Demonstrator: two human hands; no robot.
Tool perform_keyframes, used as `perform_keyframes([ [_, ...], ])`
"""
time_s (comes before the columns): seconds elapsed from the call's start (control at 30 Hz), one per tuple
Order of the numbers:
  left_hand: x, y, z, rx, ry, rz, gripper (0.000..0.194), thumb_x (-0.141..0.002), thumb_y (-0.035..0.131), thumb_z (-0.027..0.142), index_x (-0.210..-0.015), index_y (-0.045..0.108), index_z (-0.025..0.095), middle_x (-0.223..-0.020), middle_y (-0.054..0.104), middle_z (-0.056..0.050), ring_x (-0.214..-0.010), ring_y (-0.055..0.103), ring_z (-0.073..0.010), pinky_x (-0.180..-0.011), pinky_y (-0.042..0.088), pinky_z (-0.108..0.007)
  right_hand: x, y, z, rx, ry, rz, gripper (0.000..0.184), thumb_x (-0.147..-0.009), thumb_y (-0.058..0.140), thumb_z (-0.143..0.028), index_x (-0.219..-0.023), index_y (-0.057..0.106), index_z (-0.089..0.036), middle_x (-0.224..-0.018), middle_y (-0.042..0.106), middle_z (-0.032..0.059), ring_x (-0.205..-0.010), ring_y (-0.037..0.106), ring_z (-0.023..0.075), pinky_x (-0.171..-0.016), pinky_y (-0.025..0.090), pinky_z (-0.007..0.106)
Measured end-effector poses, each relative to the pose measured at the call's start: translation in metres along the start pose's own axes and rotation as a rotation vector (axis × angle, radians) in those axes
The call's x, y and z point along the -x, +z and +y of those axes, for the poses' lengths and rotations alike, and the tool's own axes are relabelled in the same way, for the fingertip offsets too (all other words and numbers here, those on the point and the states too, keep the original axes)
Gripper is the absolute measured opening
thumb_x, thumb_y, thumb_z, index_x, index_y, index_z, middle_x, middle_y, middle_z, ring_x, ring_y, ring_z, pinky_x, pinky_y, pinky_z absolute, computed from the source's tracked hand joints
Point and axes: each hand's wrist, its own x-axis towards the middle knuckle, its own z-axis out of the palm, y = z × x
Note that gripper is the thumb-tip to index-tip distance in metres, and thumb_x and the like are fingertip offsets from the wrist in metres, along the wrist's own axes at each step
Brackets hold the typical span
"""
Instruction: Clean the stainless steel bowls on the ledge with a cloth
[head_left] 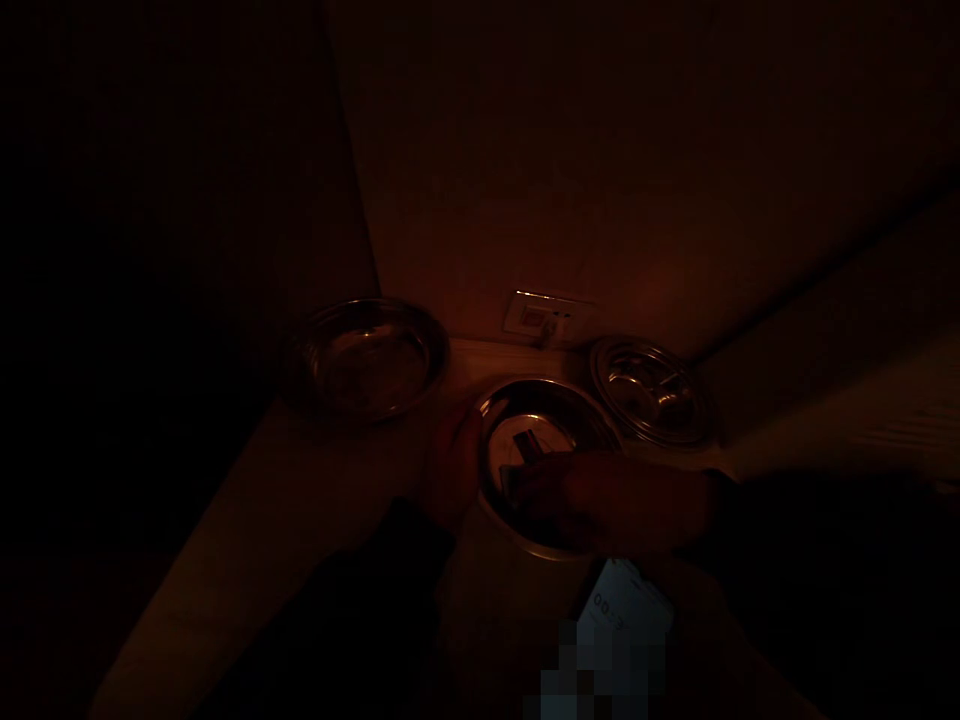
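A shiny round metal bowl (544,550) sits in the middle of a very dark scene. My left hand (454,460) is closed on the bowl's left rim; its fingers are only dimly visible. Inside the bowl, my right hand (592,495) reaches in from the right with its fingers bent down towards the bottom. Under those fingers a small flat piece (510,482) shows, too dark to name. A dark narrow shape (528,446) lies just beyond the fingertips, possibly a reflection; I cannot tell.
At the back left stands another metal bowl (375,365). A round metal dish with compartments (652,392) lies at the back right. A wall socket (547,316) is behind them. Near me, a lit phone (626,605) lies in front of the middle bowl, partly pixelated.
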Motion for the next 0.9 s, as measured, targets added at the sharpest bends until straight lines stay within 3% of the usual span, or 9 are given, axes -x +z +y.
perform_keyframes([
  [0.2, -0.005, -0.002, -0.004, -0.013, -0.017, 0.0, 0.035, -0.088, 0.042, 0.032, -0.105, 0.067, 0.016, -0.117, 0.068, -0.007, -0.111, 0.06, -0.0214, -0.101, 0.041, -0.034, -0.019, 0.011, 0.006, 0.013, 0.078, 0.116, 0.039, -0.084, 0.047, -0.006, -0.12, 0.061, -0.013, -0.133, 0.056, 0.0135, -0.129, 0.046, 0.0249, -0.109, 0.036, 0.042],
  [0.37, -0.006, -0.004, -0.008, -0.018, 0.028, -0.027, 0.035, -0.089, 0.04, 0.032, -0.104, 0.068, 0.017, -0.113, 0.069, -0.006, -0.107, 0.061, -0.0203, -0.099, 0.042, -0.032, -0.028, 0.016, 0.013, -0.02, 0.158, 0.231, 0.039, -0.084, 0.045, -0.006, -0.12, 0.061, -0.011, -0.134, 0.056, 0.0134, -0.129, 0.046, 0.0242, -0.112, 0.032, 0.041],
  [0.57, 0.0, -0.001, -0.002, -0.023, -0.034, 0.044, 0.034, -0.087, 0.043, 0.03, -0.104, 0.067, 0.014, -0.114, 0.068, -0.008, -0.109, 0.06, -0.0224, -0.098, 0.043, -0.034, -0.015, 0.002, -0.001, -0.191, -0.013, -0.018, 0.038, -0.083, 0.045, -0.001, -0.113, 0.064, -0.014, -0.127, 0.061, 0.0096, -0.124, 0.051, 0.0205, -0.106, 0.039, 0.036],
  [0.63, 0.001, -0.001, 0.0, -0.031, -0.039, 0.032, 0.033, -0.086, 0.043, 0.03, -0.1, 0.068, 0.014, -0.11, 0.07, -0.008, -0.105, 0.062, -0.0219, -0.096, 0.044, -0.034, -0.012, 0.001, -0.005, -0.21, -0.009, -0.051, 0.04, -0.083, 0.045, 0.0, -0.116, 0.063, -0.015, -0.13, 0.06, 0.0093, -0.126, 0.05, 0.0203, -0.107, 0.039, 0.036],
  [0.8, -0.003, -0.002, -0.001, -0.028, 0.008, -0.015, 0.034, -0.086, 0.042, 0.033, -0.098, 0.068, 0.014, -0.107, 0.071, -0.008, -0.101, 0.063, -0.0214, -0.095, 0.044, -0.034, -0.017, 0.012, -0.001, -0.064, 0.165, 0.095, 0.043, -0.084, 0.046, -0.006, -0.125, 0.058, -0.013, -0.138, 0.052, 0.0134, -0.131, 0.044, 0.0266, -0.11, 0.036, 0.043],
  [0.9, -0.005, -0.003, -0.004, 0.022, 0.031, -0.072, 0.036, -0.086, 0.042, 0.035, -0.101, 0.067, 0.013, -0.108, 0.071, -0.008, -0.102, 0.063, -0.0212, -0.096, 0.043, -0.034, -0.025, 0.018, 0.006, 0.003, 0.228, 0.207, 0.039, -0.084, 0.046, -0.008, -0.119, 0.061, -0.013, -0.132, 0.057, 0.0132, -0.126, 0.049, 0.0265, -0.108, 0.038, 0.043],
])
